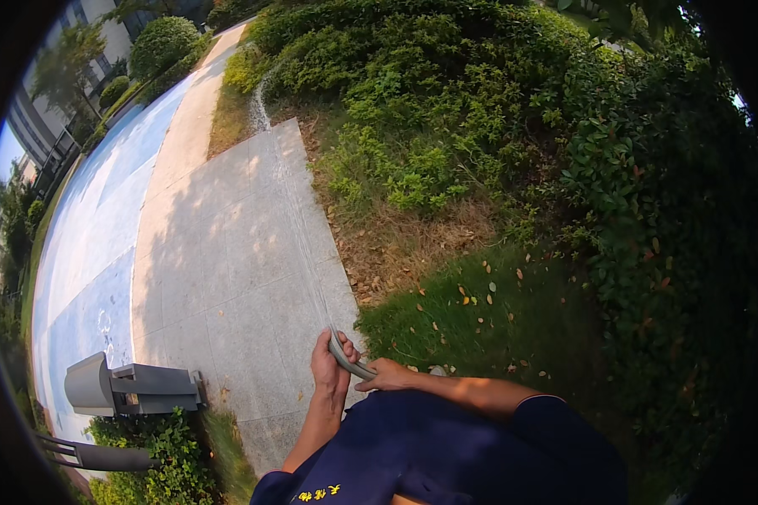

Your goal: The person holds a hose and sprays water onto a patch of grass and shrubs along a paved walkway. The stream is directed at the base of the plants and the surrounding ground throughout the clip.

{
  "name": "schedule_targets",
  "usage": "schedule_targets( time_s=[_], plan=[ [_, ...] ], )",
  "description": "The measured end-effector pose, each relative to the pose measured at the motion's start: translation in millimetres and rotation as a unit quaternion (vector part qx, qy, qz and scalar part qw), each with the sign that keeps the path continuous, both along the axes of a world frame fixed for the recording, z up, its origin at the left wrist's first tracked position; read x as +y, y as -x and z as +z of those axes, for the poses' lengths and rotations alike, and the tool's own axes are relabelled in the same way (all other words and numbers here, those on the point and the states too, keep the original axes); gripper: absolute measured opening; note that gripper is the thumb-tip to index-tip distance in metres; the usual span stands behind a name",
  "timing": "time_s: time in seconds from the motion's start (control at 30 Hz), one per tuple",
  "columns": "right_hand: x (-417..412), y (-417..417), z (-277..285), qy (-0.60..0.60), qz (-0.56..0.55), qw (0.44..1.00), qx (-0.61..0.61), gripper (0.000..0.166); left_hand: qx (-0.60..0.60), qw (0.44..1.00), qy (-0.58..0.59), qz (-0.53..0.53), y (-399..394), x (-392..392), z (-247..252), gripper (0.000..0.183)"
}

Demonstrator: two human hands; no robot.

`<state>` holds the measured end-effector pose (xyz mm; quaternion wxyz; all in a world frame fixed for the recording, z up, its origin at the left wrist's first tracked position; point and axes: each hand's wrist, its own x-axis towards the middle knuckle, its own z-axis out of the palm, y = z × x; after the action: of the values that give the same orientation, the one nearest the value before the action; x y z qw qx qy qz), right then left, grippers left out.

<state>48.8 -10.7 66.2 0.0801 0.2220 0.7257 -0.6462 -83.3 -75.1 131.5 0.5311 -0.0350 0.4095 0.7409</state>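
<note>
A grey hose [350,365] curves between my two hands, just in front of my dark blue shirt. My left hand [330,366] grips it close to the open end, fingers wrapped around it. Farther back, my right hand [385,375] is closed on the same hose near my waist. A stream of water [294,214] leaves the hose end and arcs away over the stone paving [240,271]. It breaks into white spray [260,104] by the far shrubs. The rest of the hose is hidden behind my right hand and body.
Dense green shrubs [442,113] fill the far side and the right. Grass with fallen leaves [474,315] borders the paving. At left stand a grey metal bin-like fixture [132,388], a dark curved post [101,456] and a blue-and-white painted surface [95,252].
</note>
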Motion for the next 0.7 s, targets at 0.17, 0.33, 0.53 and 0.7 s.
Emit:
schedule_targets(
  time_s=[0.17,0.33,0.53,0.7],
  plan=[
    [1,-4,-15,0.019,-0.003,1.000,-0.020,0.044,0.026,0.988,0.012,-0.151,-1,18,5,0.036],
    [0,-6,-37,0.072,-0.009,0.997,0.010,0.043,0.052,0.947,0.057,-0.312,-9,50,9,0.035],
    [1,-13,-20,0.054,-0.021,0.996,0.069,0.043,0.097,0.892,0.063,-0.437,-20,67,6,0.032],
    [1,-12,-25,0.077,-0.031,0.996,0.029,0.041,0.080,0.924,0.090,-0.364,-18,63,2,0.034]
  ],
)
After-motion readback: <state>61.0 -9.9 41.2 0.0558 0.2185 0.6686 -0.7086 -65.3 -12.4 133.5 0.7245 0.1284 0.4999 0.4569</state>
